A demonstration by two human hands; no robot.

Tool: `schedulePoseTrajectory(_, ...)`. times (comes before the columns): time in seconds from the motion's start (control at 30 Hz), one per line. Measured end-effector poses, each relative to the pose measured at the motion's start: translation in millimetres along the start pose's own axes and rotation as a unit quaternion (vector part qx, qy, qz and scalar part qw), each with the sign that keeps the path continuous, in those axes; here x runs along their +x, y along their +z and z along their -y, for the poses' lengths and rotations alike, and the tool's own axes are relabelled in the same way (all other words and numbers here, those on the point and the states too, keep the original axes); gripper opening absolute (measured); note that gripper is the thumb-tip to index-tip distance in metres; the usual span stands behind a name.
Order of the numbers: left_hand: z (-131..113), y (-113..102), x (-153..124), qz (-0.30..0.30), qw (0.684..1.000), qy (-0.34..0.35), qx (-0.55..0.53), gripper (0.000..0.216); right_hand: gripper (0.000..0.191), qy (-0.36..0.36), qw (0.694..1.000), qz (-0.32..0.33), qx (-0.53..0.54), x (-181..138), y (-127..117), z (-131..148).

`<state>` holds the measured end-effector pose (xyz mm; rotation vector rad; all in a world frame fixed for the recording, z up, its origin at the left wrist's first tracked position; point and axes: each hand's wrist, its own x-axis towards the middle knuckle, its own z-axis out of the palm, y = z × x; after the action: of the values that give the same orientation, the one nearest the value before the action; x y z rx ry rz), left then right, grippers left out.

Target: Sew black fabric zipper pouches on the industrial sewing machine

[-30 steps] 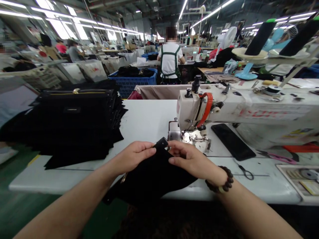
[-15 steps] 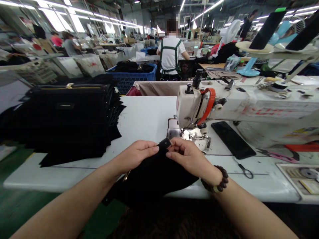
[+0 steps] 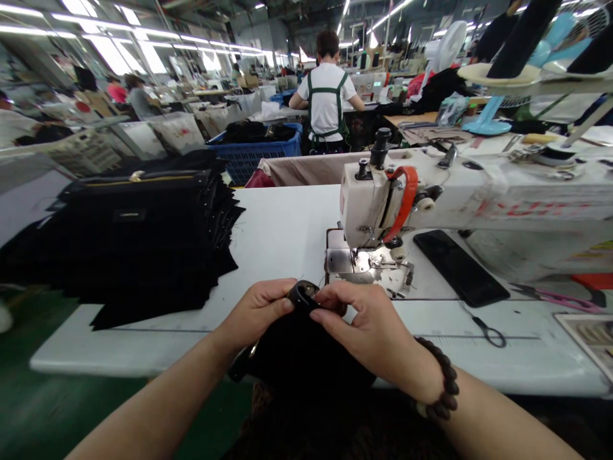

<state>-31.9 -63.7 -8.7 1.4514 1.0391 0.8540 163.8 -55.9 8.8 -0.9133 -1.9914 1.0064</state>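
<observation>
Both my hands pinch the top corner of a black fabric piece (image 3: 297, 345) that hangs over the near edge of the white table (image 3: 278, 236). My left hand (image 3: 256, 312) grips it from the left with closed fingers. My right hand (image 3: 368, 326), with a dark bead bracelet on the wrist, grips it from the right, and a small fold of the fabric is curled between the two thumbs. A white sewing machine (image 3: 383, 204) stands just behind the hands, its needle plate (image 3: 364, 263) a short way past my fingers.
A tall stack of black fabric pieces (image 3: 143, 230) lies on the table at the left. A black phone (image 3: 460, 268), small snips (image 3: 488, 331) and pink scissors (image 3: 555, 297) lie right of the machine. A person in a white shirt stands behind, beside a blue crate (image 3: 258, 153).
The fabric's flat corner is now folded into a small curl between my thumbs. Both hands sit slightly nearer to me, and the view has shifted a little.
</observation>
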Motion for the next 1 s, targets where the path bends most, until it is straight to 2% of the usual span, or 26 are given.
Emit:
schedulePoseTrajectory(0.1, 3.5, -0.4, 0.3, 0.003, 0.999, 0.032, 0.022, 0.028, 0.006, -0.016, 1.000, -0.017, -0.006, -1.0, 2.6, -1.5)
schedulePoseTrajectory(0.2, 3.8, 0.9, 2.0, -0.004, 0.993, 0.098, 0.064, 0.023, 0.006, -0.015, 1.000, -0.019, -0.021, -1.2, 3.9, -3.5)
schedulePoseTrajectory(0.3, -3.8, 4.9, 1.9, -0.015, 0.975, 0.180, 0.128, 0.018, 0.006, -0.036, 0.998, -0.019, -0.041, -0.6, 2.8, -4.7)
schedulePoseTrajectory(0.37, -14.3, 8.2, -2.0, -0.029, 0.955, 0.226, 0.191, 0.015, 0.007, -0.070, 0.996, -0.041, -0.033, 0.5, 0.8, -4.5)
schedulePoseTrajectory(0.43, -28.2, 11.4, -9.7, -0.060, 0.916, 0.275, 0.286, 0.012, 0.009, -0.097, 0.993, -0.069, -0.003, 2.1, -1.3, -3.3)
schedulePoseTrajectory(0.57, -53.2, 16.9, -28.9, -0.088, 0.791, 0.359, 0.487, 0.022, 0.015, -0.104, 0.985, -0.112, 0.077, 4.9, -3.2, -1.1)
schedulePoseTrajectory(0.63, -57.6, 19.2, -34.3, -0.080, 0.752, 0.379, 0.533, 0.023, 0.016, -0.086, 0.980, -0.122, 0.133, 5.1, -2.2, -2.9)
schedulePoseTrajectory(0.7, -55.7, 21.4, -35.1, -0.064, 0.729, 0.397, 0.554, 0.022, 0.016, -0.074, 0.971, -0.121, 0.192, 4.2, -0.3, -7.7)
schedulePoseTrajectory(0.77, -50.1, 23.7, -32.7, -0.046, 0.715, 0.417, 0.559, 0.019, 0.015, -0.074, 0.963, -0.115, 0.233, 1.8, 1.6, -14.7)
schedulePoseTrajectory(0.83, -43.7, 26.0, -29.6, -0.035, 0.715, 0.431, 0.549, 0.015, 0.015, -0.084, 0.959, -0.107, 0.249, -1.6, 3.0, -22.0)
schedulePoseTrajectory(0.93, -36.7, 28.8, -27.1, -0.020, 0.733, 0.421, 0.534, 0.016, 0.010, -0.079, 0.966, -0.123, 0.215, -7.9, 3.8, -29.9)
schedulePoseTrajectory(1.0, -34.2, 29.7, -26.6, -0.003, 0.736, 0.416, 0.534, 0.017, 0.008, -0.043, 0.972, -0.143, 0.181, -12.5, 4.2, -31.9)
